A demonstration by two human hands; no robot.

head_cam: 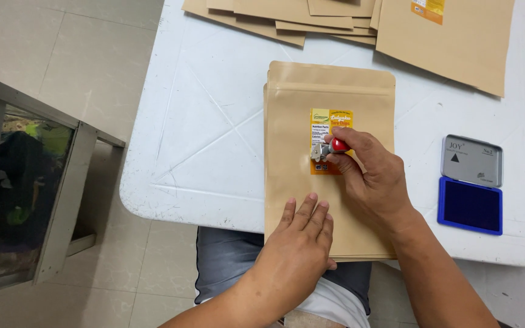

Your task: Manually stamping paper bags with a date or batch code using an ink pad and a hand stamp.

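Stamp (329, 148), small w/ red knob and metal body, sits pressed on yellow-orange label (331, 141) of top kraft pouch (329, 182). R hand (369, 173) pinches stamp, thumb + forefinger closed narrow around knob. L hand (299, 240) lies flat on pouch at 6 o'clock end, fingers together, holding nothing.

Pouch: brown paper, rectangular, rounded corners, seam band near top edge; lies centre of white table (214, 121), bottom end hanging past near edge. More edges show under it, so a stack; count can't tell. Label is 1, upright rectangle, mid-pouch, small dark print, lower part hidden by fingers.

Ink pad (470, 205): 1, at 3 o'clock of pouch, well apart; blue pad tray, grey metal lid folded open above it. Loose pouches (287, 15) fanned at 12 o'clock, exact count unclear. 1 larger pouch (457, 42) at 1 o'clock w/ orange label (428, 9) at its top edge.
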